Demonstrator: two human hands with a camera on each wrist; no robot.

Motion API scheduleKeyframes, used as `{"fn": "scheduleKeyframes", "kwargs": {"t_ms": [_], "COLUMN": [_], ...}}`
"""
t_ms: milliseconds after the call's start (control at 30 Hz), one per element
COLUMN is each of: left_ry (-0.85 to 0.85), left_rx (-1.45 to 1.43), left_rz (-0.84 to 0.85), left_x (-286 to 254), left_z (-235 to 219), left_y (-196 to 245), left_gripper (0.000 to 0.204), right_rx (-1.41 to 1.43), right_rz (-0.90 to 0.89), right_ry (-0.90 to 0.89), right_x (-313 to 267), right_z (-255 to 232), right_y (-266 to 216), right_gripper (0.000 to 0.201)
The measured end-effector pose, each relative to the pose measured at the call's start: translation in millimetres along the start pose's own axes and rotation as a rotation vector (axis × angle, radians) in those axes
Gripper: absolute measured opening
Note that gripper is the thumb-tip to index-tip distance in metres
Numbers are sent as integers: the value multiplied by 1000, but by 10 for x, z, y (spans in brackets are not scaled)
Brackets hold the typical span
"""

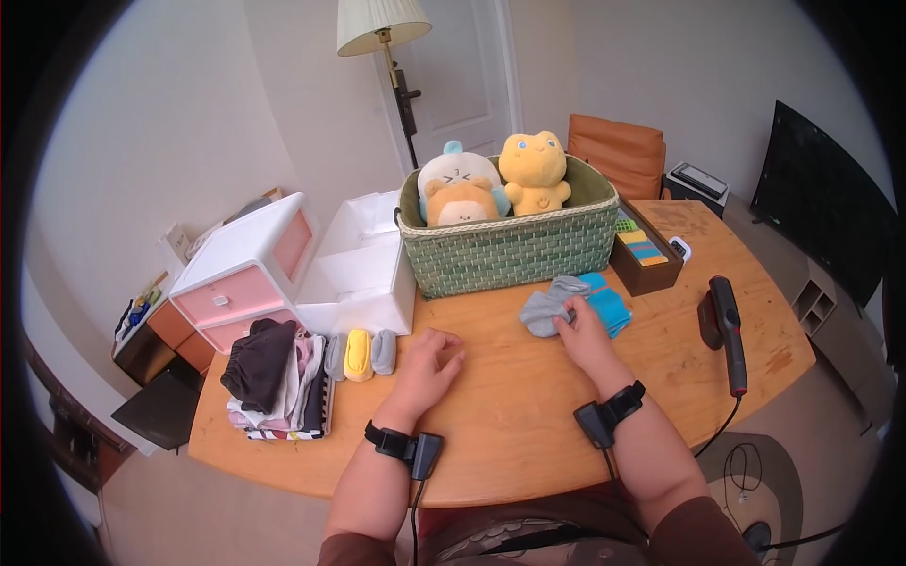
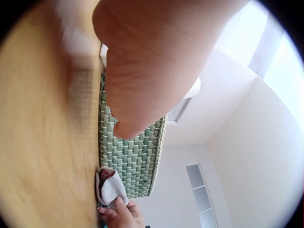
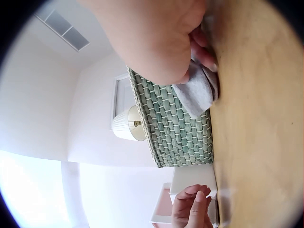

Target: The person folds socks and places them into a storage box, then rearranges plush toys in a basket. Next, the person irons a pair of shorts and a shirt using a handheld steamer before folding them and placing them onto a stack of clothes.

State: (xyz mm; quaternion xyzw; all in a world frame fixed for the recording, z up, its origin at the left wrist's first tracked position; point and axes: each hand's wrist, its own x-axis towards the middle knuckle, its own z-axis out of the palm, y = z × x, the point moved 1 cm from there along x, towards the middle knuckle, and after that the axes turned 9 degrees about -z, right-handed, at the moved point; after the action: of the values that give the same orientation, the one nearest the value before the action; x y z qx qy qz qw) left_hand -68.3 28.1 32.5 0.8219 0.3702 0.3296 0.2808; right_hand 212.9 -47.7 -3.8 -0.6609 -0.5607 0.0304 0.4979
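My right hand (image 1: 587, 347) pinches a grey sock (image 1: 543, 311) between thumb and fingers, low over the table in front of the basket. Beside and partly beneath it lies a bright blue cloth piece (image 1: 613, 309). In the right wrist view, the grey sock (image 3: 197, 95) hangs from the fingers toward the wood. My left hand (image 1: 427, 370) is over the table with fingers loosely bent and nothing in it. Just left of that hand stand rolled socks: a yellow roll (image 1: 358, 355) between two grey ones, the right grey roll (image 1: 382, 352) being nearest.
A green woven basket (image 1: 510, 255) with plush toys stands at the back. Left are a white bin (image 1: 363, 307), a pink-and-white drawer unit (image 1: 236, 269) and stacked folded clothes (image 1: 274, 387). Right are a brown box (image 1: 651, 269) and a corded black handheld appliance (image 1: 725, 325).
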Motion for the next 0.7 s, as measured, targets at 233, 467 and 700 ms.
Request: {"fn": "scheduleKeyframes", "kwargs": {"t_ms": [233,467,700], "left_ry": [-26,-36,88], "left_rx": [12,10,-194], "left_rz": [-4,4,-10], "left_x": [-2,-12,20], "left_z": [3,-21,86], "left_y": [0,25,-87], "left_gripper": [20,21,29], "right_rx": [-23,222,1087], "right_rz": [54,-28,128], "right_ry": [2,64,-355], "right_x": [-48,16,-69], "right_z": [-28,122,-114], "right_y": [-152,83,-495], "right_gripper": [27,27,12]}}
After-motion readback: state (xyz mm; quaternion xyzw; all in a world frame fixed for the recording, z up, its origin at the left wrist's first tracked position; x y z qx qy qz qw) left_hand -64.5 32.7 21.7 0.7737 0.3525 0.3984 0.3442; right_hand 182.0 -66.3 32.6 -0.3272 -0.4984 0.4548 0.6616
